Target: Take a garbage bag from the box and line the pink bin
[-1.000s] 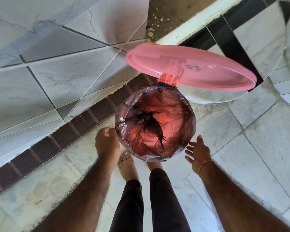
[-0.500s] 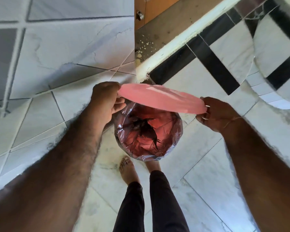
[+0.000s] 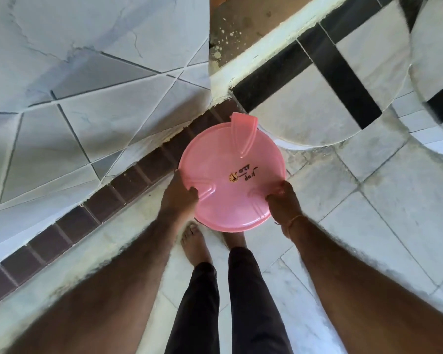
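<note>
The pink bin lid [image 3: 232, 172] lies flat over the bin on the floor, with dark writing and a small round sticker on top and its hinge tab pointing away from me. The lid hides the bin body and the garbage bag inside. My left hand [image 3: 180, 194] grips the lid's left edge, thumb on top. My right hand [image 3: 281, 200] holds the lid's right edge, a thin thread band on its wrist. No box of bags is in view.
My bare feet [image 3: 193, 242] and dark trouser legs stand just behind the bin. A tiled wall [image 3: 87, 98] with a brown skirting strip runs on the left. A white raised threshold [image 3: 266, 60] and black-striped tiles lie beyond.
The lid stood raised over the open, bag-lined bin. Both hands took it by its edges and brought it down, and it now covers the bin and hides the bag.
</note>
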A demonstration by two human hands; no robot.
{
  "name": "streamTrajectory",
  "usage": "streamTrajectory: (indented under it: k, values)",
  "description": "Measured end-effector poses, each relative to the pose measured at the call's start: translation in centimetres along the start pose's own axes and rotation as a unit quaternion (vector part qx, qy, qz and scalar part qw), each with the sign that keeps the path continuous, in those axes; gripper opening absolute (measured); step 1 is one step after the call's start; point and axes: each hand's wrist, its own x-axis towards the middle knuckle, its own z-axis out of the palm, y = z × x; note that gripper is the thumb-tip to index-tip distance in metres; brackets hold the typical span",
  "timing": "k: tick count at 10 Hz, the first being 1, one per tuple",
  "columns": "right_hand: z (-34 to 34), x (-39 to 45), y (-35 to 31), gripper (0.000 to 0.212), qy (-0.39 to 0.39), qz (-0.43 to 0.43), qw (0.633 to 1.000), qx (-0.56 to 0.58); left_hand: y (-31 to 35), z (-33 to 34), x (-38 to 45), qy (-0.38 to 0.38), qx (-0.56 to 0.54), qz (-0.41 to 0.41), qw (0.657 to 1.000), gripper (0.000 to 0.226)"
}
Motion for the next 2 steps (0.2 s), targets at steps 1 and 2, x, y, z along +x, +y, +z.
streamTrajectory:
  k: [1,2]
  values:
    - [0.4,0.2,0.6,0.058,-0.019,0.004,1.0,-0.018,-0.3,-0.3,0.3,-0.023,0.015,-0.001,1.0,0.059]
    - [0.0,-0.2,0.2,0.059,-0.002,-0.029,0.996,-0.08,-0.8,-1.8,-0.6,-0.032,0.054,0.033,0.997,0.057]
